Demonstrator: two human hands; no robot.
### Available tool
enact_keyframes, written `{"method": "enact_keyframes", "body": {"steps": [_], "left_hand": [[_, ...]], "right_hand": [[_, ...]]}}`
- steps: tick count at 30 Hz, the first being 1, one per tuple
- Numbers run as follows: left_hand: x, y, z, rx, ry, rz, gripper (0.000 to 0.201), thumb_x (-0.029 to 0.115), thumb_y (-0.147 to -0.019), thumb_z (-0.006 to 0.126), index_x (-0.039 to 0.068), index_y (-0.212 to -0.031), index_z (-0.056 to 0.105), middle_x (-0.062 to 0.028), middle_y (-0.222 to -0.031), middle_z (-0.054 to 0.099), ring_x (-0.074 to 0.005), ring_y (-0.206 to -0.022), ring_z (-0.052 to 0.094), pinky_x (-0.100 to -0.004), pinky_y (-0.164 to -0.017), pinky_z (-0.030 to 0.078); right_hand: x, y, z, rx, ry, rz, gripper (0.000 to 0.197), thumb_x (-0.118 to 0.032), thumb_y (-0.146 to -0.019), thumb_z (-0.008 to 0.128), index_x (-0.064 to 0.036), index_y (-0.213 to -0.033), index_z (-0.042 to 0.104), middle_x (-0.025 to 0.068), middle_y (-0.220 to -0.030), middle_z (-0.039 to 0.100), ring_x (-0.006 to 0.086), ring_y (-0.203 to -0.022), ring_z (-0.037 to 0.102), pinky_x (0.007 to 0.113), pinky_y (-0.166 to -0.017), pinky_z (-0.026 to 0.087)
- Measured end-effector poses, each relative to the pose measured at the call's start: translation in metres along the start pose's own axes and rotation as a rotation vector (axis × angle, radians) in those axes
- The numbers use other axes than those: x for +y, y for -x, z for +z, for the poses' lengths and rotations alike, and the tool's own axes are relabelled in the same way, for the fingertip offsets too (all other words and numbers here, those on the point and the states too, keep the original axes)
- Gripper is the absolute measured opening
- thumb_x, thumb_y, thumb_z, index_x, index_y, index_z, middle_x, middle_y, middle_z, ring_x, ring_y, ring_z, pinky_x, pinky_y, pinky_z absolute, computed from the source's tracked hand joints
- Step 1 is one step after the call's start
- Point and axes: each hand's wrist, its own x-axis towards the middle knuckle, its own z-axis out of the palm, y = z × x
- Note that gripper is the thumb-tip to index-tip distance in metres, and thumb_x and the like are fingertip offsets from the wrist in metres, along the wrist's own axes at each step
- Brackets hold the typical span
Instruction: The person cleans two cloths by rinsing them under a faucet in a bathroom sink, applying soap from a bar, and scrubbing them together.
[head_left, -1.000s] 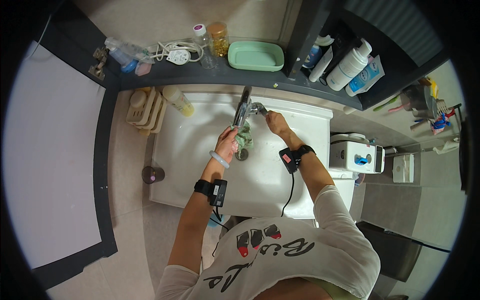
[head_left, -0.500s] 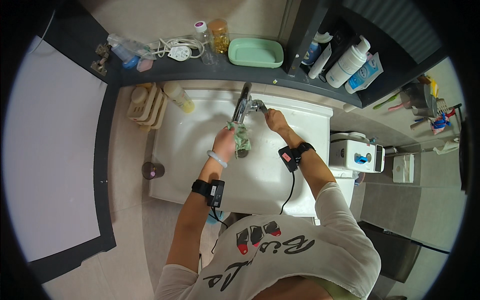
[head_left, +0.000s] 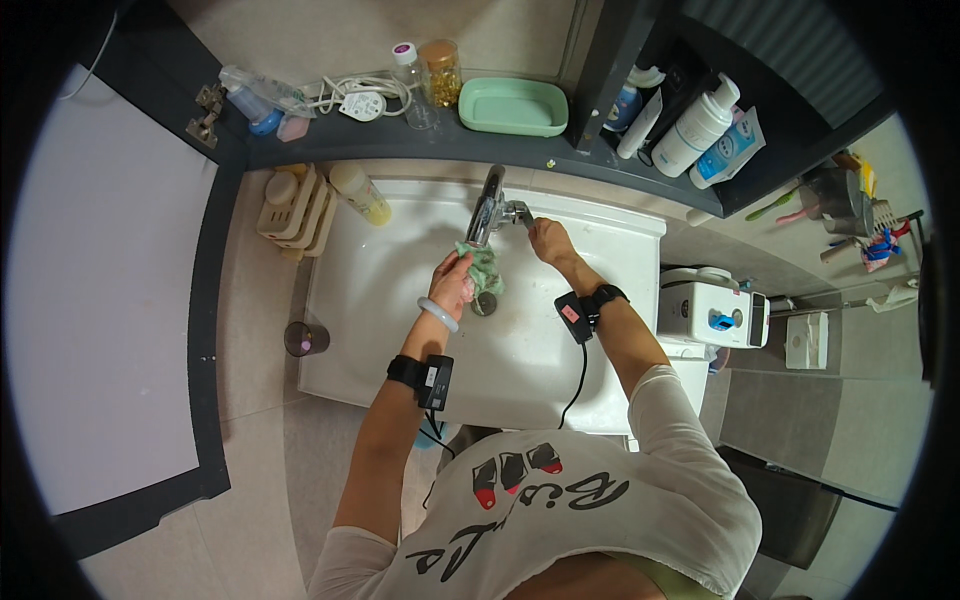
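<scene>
My left hand (head_left: 452, 283) grips a crumpled light green cloth (head_left: 484, 270) under the spout of the chrome faucet (head_left: 486, 210). A pinkish patch shows on the cloth near my palm. At the right side of the faucet, my right hand (head_left: 549, 241) is closed around its lever handle (head_left: 523, 214). Below both hands lies the white sink basin (head_left: 390, 340), its round drain (head_left: 484, 304) just beneath the cloth. Whether water runs from the spout I cannot make out.
A yellowish bottle (head_left: 362, 195) stands at the sink's back left, beside a beige rack (head_left: 297, 215). A dark cup (head_left: 306, 340) is left of the basin. The shelf above holds a green tray (head_left: 513, 107), bottles and a white cable. A white appliance (head_left: 702, 312) sits on the right.
My left hand has turned slightly and its fingers show more clearly on the cloth, which bunches differently, leaving more of the drain visible. My right hand stays on the lever.
</scene>
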Motion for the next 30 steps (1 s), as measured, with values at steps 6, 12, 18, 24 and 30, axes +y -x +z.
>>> {"method": "enact_keyframes", "body": {"steps": [6,12,18,24,30], "left_hand": [[-0.009,-0.017,-0.019,-0.037,-0.330,0.208,0.011,0.014,-0.087,0.050,0.005,-0.089,0.057,0.0001,-0.066,0.056,-0.0097,-0.054,0.050,-0.0276,-0.045,0.037],[0.001,-0.003,-0.001,0.065,-0.012,0.027,0.025,0.014,-0.092,0.034,0.002,-0.091,0.055,-0.0043,-0.073,0.057,-0.0156,-0.063,0.055,-0.0297,-0.058,0.044],[0.022,0.016,0.023,-0.011,-0.283,0.048,0.026,0.016,-0.092,0.031,-0.001,-0.093,0.052,-0.0052,-0.075,0.056,-0.0144,-0.065,0.054,-0.0280,-0.060,0.045],[0.006,-0.003,-0.002,0.034,-0.440,0.162,0.019,0.016,-0.091,0.040,0.003,-0.090,0.054,-0.0025,-0.066,0.052,-0.0125,-0.053,0.049,-0.0277,-0.048,0.040],[-0.004,-0.008,-0.002,0.082,0.058,0.021,0.005,0.015,-0.084,0.056,0.010,-0.085,0.056,0.0047,-0.047,0.036,-0.0047,-0.035,0.031,-0.0213,-0.032,0.020]], "right_hand": [[0.001,-0.002,0.002,-0.022,0.031,-0.030,0.019,-0.018,-0.080,0.048,0.0005,-0.078,0.055,0.0235,-0.072,0.058,0.0395,-0.068,0.057,0.046,-0.063,0.045],[-0.003,-0.002,-0.001,-0.042,0.042,-0.041,0.020,-0.018,-0.079,0.048,0.0009,-0.078,0.056,0.0237,-0.074,0.059,0.0393,-0.070,0.057,0.045,-0.064,0.046],[0.002,0.000,-0.005,-0.034,0.001,-0.063,0.017,-0.015,-0.079,0.050,0.0010,-0.081,0.055,0.0231,-0.075,0.059,0.0395,-0.070,0.057,0.045,-0.063,0.045],[0.000,-0.001,-0.006,-0.027,-0.001,-0.072,0.018,-0.016,-0.079,0.049,0.0009,-0.081,0.055,0.0232,-0.074,0.058,0.0396,-0.070,0.057,0.045,-0.063,0.045],[0.002,0.000,-0.003,-0.010,0.012,-0.065,0.018,-0.017,-0.080,0.048,0.0006,-0.079,0.054,0.0229,-0.073,0.058,0.0392,-0.069,0.057,0.045,-0.063,0.045]]}}
